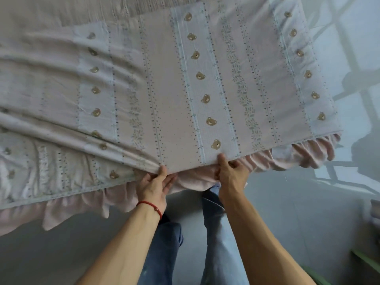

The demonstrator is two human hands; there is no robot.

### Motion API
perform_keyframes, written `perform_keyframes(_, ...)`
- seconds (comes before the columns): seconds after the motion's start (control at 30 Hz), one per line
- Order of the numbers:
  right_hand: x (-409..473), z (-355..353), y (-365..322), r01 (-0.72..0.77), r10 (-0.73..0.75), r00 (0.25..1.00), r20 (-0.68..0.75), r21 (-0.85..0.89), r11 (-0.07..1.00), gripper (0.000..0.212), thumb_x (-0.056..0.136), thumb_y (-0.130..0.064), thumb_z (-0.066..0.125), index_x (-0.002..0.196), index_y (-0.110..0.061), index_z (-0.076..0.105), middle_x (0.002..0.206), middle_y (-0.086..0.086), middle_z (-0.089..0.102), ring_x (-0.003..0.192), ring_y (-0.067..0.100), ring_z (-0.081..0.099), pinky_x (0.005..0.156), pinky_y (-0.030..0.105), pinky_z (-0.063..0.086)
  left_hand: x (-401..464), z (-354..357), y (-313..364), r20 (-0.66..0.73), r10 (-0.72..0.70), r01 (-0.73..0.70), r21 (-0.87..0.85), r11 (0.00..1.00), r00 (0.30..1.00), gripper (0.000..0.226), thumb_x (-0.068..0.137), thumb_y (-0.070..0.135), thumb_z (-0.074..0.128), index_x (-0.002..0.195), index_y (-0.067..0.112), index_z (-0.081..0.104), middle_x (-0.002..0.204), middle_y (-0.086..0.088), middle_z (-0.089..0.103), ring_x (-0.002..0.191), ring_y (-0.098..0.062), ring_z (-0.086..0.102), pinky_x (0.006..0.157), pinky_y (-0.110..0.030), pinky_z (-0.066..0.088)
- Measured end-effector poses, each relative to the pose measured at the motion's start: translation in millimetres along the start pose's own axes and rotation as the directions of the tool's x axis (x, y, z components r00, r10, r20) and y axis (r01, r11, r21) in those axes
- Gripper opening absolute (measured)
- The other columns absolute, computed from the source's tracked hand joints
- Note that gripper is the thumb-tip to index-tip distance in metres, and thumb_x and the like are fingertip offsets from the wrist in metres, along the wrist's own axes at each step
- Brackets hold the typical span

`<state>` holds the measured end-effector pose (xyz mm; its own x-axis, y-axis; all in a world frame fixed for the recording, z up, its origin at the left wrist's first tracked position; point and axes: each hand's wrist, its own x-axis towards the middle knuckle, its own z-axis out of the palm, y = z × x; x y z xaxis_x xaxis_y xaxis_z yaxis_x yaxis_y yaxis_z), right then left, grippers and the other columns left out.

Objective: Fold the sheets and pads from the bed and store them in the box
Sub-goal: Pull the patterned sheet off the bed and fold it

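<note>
A pale pink and blue striped sheet (176, 83) printed with small bear heads lies spread over the bed, with a pink ruffled edge (308, 151) hanging along the near side. My left hand (155, 186) pinches the sheet's near edge, thumb on top and fingers beneath. My right hand (230, 171) grips the same edge a little to the right, thumb on the printed side. Between my hands the edge is lifted off the ruffle. The left part of the sheet is bunched in long folds.
A plain pinkish bed cover (61, 11) shows at the far side. Grey floor (287, 212) lies below and to the right, crossed by window shadows. A green object (368, 262) sits at the lower right edge. My legs in jeans (218, 233) stand against the bed.
</note>
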<state>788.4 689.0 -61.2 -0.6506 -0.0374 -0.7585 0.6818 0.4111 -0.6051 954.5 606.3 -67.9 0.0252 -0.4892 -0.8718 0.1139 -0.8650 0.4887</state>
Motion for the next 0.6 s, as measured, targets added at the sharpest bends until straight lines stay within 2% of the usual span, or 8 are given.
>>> perform_keyframes(0.07,2.5,0.7,7.4,-0.029,0.027,0.999,-0.029,-0.042,0.999,0.031,0.092,-0.023,0.076,0.073,-0.003,0.063,0.062,0.013,0.063,0.048,0.02,0.057,0.048,0.028,0.054,7.7,-2.8,-0.6,0.007,-0.058,0.058,0.032,0.998,0.998,0.022,0.096,0.011,0.066,0.116,0.002,0.065,0.104,-0.021,0.075,0.086,-0.03,0.076,0.071,-0.037,0.064)
perform_keyframes(0.17,7.6,4.6,5.3,-0.009,-0.001,0.998,-0.063,-0.163,0.987,0.034,0.09,-0.032,0.077,0.071,-0.007,0.065,0.068,0.012,0.071,0.06,0.028,0.066,0.068,0.042,0.062,16.9,0.0,5.8,0.028,-0.113,0.108,0.148,0.983,0.993,0.012,0.095,0.011,0.068,0.104,0.004,0.065,0.083,-0.015,0.077,0.072,-0.025,0.076,0.069,-0.036,0.064)
perform_keyframes(0.23,-0.4,6.9,-0.5,0.055,-0.102,0.988,-0.113,-0.363,0.93,0.034,0.089,-0.039,0.075,0.073,-0.013,0.061,0.067,0.001,0.065,0.063,0.02,0.062,0.074,0.042,0.055,21.2,-1.8,13.0,0.016,-0.113,0.107,0.209,0.972,0.993,0.015,0.092,0.015,0.073,0.1,0.004,0.068,0.077,-0.013,0.077,0.069,-0.025,0.076,0.064,-0.035,0.064)
perform_keyframes(0.3,-22.7,15.6,-1.8,0.196,-0.258,0.963,-0.078,-0.454,0.869,0.032,0.091,-0.039,0.071,0.086,-0.013,0.054,0.073,-0.005,0.055,0.067,0.008,0.051,0.075,0.037,0.043,24.0,-10.2,23.3,-0.068,-0.092,0.104,0.217,0.971,0.993,0.019,0.087,0.022,0.08,0.09,0.006,0.07,0.071,-0.01,0.074,0.063,-0.025,0.072,0.054,-0.033,0.059)
perform_keyframes(0.37,-47.8,38.6,2.6,0.486,-0.472,0.865,0.168,-0.51,0.709,0.026,0.093,-0.035,0.07,0.092,-0.015,0.053,0.077,-0.005,0.056,0.07,0.012,0.051,0.07,0.037,0.043,29.6,-23.5,38.9,-0.155,-0.02,0.052,0.209,0.977,0.988,0.023,0.085,0.028,0.082,0.083,0.008,0.07,0.069,-0.009,0.073,0.058,-0.023,0.069,0.05,-0.029,0.054)
perform_keyframes(0.43,-60.5,74.0,12.7,0.73,-0.563,0.679,0.472,-0.514,0.45,0.016,0.096,-0.031,0.068,0.102,-0.019,0.06,0.097,-0.005,0.062,0.086,0.015,0.055,0.072,0.035,0.046,35.9,-37.5,60.9,-0.218,0.071,-0.028,0.194,0.981,0.973,0.025,0.085,0.031,0.081,0.085,0.007,0.073,0.074,-0.012,0.076,0.06,-0.022,0.071,0.052,-0.029,0.056)
perform_keyframes(0.53,-60.3,133.1,24.5,0.876,-0.539,0.458,0.707,-0.463,0.137,0.03,0.101,-0.022,0.06,0.131,-0.02,0.059,0.138,0.002,0.055,0.126,0.023,0.049,0.101,0.038,0.045,60.0,-60.9,105.2,-0.317,0.17,-0.122,0.167,0.978,0.933,0.035,0.081,0.043,0.082,0.086,0.009,0.075,0.08,-0.012,0.078,0.068,-0.023,0.075,0.059,-0.034,0.061)
perform_keyframes(0.6,-55.6,162.0,35.2,0.867,-0.474,0.459,0.752,-0.496,0.052,0.046,0.103,-0.017,0.055,0.148,-0.02,0.046,0.158,0.006,0.039,0.147,0.028,0.035,0.12,0.045,0.033,83.1,-78.9,134.6,-0.338,0.138,-0.11,0.101,0.989,0.931,0.045,0.079,0.049,0.08,0.099,0.01,0.073,0.093,-0.015,0.078,0.079,-0.025,0.077,0.065,-0.039,0.062)
